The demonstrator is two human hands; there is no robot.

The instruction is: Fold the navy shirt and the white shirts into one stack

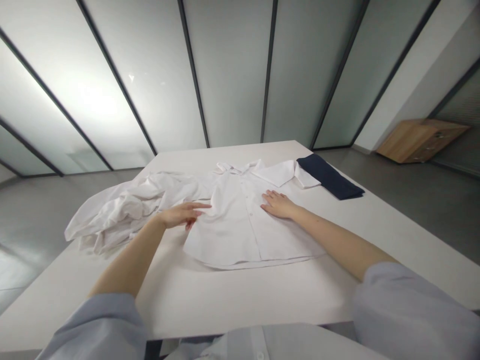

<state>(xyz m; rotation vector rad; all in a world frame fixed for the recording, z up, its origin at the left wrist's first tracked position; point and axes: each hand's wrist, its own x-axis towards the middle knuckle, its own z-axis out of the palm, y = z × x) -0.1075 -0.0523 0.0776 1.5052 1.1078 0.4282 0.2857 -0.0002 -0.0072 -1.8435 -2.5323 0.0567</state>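
A white short-sleeved shirt [232, 225] lies front side up on the white table [225, 300], its collar at the far end and its hem toward me. My right hand [277, 204] rests flat on the shirt's right half, fingers spread, holding nothing. At the shirt's left edge is my left hand [183, 215], its index finger stretched out to the cloth and the other fingers lower and apart. The sleeve on the right side is spread outward. On the left, the other sleeve is hard to tell from the white cloth beside it.
A crumpled heap of white clothes [131, 205] lies on the table's left side. Dark navy folded cloth [330, 176] sits at the right, close to the shirt's sleeve. Frosted glass panels [232, 75] stand behind the table, and a wooden cabinet [416, 140] is at the far right.
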